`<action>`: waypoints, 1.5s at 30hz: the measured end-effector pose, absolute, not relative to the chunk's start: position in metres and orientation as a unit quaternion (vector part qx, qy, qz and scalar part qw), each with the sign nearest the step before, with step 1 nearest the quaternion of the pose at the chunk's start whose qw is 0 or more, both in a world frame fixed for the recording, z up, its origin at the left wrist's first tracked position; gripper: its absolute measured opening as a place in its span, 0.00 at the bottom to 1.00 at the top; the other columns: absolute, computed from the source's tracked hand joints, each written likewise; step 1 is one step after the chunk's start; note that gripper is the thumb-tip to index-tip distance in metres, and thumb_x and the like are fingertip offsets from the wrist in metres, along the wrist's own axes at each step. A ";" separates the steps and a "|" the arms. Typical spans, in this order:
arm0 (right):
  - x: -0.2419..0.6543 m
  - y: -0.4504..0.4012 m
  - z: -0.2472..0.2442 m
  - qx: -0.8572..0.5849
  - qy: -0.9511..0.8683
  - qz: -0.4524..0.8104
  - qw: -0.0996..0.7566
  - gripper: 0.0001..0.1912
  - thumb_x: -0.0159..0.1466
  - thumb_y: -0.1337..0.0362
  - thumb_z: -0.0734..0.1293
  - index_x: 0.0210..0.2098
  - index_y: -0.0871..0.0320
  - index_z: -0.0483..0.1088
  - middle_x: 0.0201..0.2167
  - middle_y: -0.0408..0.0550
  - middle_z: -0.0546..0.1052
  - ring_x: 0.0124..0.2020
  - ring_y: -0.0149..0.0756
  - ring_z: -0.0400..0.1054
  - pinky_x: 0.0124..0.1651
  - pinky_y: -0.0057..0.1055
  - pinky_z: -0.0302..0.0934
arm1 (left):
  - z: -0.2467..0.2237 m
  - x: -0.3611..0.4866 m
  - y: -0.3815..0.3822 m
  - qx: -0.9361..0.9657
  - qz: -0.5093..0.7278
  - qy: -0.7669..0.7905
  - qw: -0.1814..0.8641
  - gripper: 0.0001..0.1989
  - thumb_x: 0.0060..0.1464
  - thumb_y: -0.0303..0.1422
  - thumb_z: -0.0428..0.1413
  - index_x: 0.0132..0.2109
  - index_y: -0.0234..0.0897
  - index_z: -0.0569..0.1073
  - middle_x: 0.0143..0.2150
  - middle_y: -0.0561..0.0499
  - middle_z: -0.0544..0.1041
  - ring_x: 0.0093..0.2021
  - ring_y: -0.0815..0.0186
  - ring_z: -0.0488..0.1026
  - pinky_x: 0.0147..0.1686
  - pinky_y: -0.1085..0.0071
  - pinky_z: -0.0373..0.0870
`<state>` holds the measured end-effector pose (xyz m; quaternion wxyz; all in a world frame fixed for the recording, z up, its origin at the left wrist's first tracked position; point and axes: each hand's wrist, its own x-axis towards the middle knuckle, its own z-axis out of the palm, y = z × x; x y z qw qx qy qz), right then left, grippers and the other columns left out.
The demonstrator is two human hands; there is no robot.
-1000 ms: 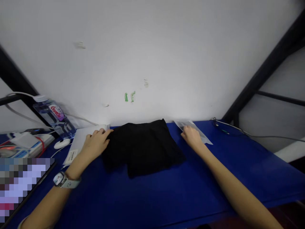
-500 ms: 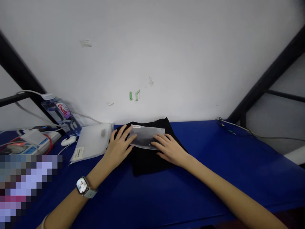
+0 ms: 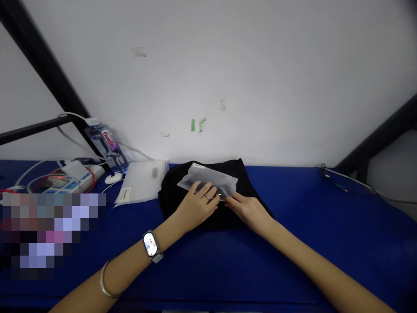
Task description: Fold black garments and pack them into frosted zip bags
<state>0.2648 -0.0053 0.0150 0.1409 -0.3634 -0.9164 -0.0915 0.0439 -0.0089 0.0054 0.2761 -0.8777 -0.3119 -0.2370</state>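
The left hand [image 3: 197, 207] is pressing flat on a frosted plastic bag [image 3: 208, 179], the right hand [image 3: 248, 212] touching its edge ungripped; the bag is lying on folded black cloth [image 3: 176, 198] on the blue surface [image 3: 309, 261].

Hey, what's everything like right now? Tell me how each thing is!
Left hand, lying flat on the bag
Right hand, fingertips touching the bag's lower edge
Frosted plastic bag, flat on the cloth
Black cloth, folded, lying under the bag
White plastic packet, lying flat beside the cloth
Water bottle, capped, tilted
Smartwatch, worn, screen lit
Power strip, cables plugged in
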 end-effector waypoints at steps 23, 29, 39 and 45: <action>0.281 -0.006 0.026 -0.305 -0.893 -0.164 0.288 0.12 0.67 0.75 0.54 0.34 0.58 0.65 0.25 0.44 0.69 0.25 0.30 0.59 0.28 0.28 0.51 | 0.015 0.021 0.002 -0.838 -0.293 -0.339 0.312 0.08 0.60 0.23 0.52 0.39 0.37 0.75 0.38 0.49 0.79 0.47 0.59 0.72 0.48 0.58 0.62; 0.306 0.010 0.034 -0.372 -0.864 -0.222 0.258 0.15 0.65 0.76 0.53 0.37 0.58 0.69 0.28 0.46 0.69 0.27 0.32 0.60 0.28 0.28 0.53 | 0.034 -0.017 0.012 -0.802 -0.306 -0.397 0.326 0.07 0.60 0.25 0.52 0.40 0.39 0.75 0.40 0.49 0.80 0.48 0.57 0.71 0.47 0.57 0.62; 0.281 -0.002 0.027 -0.275 -0.912 -0.206 0.226 0.17 0.62 0.76 0.59 0.47 0.57 0.69 0.54 0.60 0.68 0.57 0.50 0.59 0.50 0.46 0.61 | 0.033 -0.004 0.003 -0.813 -0.331 -0.364 0.311 0.07 0.59 0.26 0.53 0.43 0.35 0.75 0.40 0.47 0.80 0.46 0.58 0.73 0.46 0.59 0.63; 0.277 0.000 0.016 -0.298 -0.886 -0.199 0.294 0.18 0.62 0.78 0.56 0.46 0.57 0.69 0.52 0.60 0.70 0.55 0.47 0.63 0.48 0.46 0.63 | 0.035 0.006 -0.008 -0.820 -0.340 -0.318 0.334 0.06 0.58 0.25 0.54 0.42 0.36 0.74 0.39 0.48 0.80 0.45 0.59 0.74 0.47 0.59 0.64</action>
